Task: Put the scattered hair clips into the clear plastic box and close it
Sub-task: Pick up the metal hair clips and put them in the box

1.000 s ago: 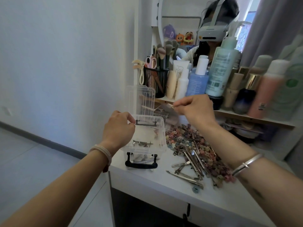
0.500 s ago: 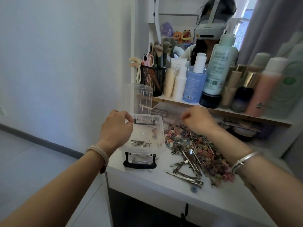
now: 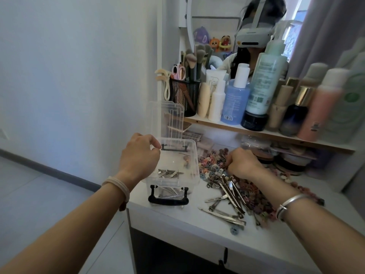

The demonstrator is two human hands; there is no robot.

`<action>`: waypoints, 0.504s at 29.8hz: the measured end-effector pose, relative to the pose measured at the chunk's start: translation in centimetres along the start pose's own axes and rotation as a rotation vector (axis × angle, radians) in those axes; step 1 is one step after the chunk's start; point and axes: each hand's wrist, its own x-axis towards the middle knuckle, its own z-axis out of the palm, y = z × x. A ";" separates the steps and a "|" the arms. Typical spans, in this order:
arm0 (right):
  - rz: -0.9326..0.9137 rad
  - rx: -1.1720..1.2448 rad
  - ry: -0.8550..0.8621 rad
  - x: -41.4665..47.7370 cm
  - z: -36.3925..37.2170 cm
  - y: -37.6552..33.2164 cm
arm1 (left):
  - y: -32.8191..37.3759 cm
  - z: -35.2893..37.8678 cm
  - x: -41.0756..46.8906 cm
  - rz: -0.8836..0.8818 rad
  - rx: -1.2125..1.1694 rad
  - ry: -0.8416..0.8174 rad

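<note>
my left hand (image 3: 138, 155) sits on the box (image 3: 177, 165) at its 9 o'clock rim, fingers curled together on the edge. box is open at the desk (image 3: 177, 218) corner, lid (image 3: 167, 119) standing up at 12, a few metal clips (image 3: 167, 173) already inside, black handle (image 3: 167, 200) at 6. right hand (image 3: 243, 165) is down in the clip pile (image 3: 233, 186) at the box's 3 o'clock, fingers bunched into the small coloured ones, can't tell if they've actually got one. long silver clips (image 3: 223, 216) lie loose at 5. bottles (image 3: 262, 84) on the shelf at 1.
</note>
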 end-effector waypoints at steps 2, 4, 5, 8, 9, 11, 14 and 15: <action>0.012 0.010 -0.011 0.0 0.0 0.1 | 0.0 0.0 0.0 -0.001 0.001 0.000; 0.037 0.040 0.002 0.0 0.1 0.2 | 0.1 0.0 -0.1 0.000 0.004 -0.001; 0.048 0.064 0.012 0.1 0.1 0.3 | 0.0 -0.1 -0.1 0.000 0.007 -0.002; 0.071 0.147 0.027 0.0 -0.1 0.3 | 0.0 -0.1 -0.1 0.006 0.010 -0.002; 0.072 0.172 0.032 -0.1 -0.3 0.3 | 0.0 -0.1 -0.1 0.006 0.010 -0.003; 0.070 0.259 0.065 -0.3 -1.2 -0.3 | 0.0 0.0 -0.1 0.007 0.009 -0.003; 0.007 0.629 0.023 -1.5 -3.4 -2.6 | 0.1 0.0 0.0 0.008 0.009 0.000; -0.026 0.796 -0.051 -2.1 -4.1 -3.7 | 0.1 0.0 0.0 0.007 0.009 -0.001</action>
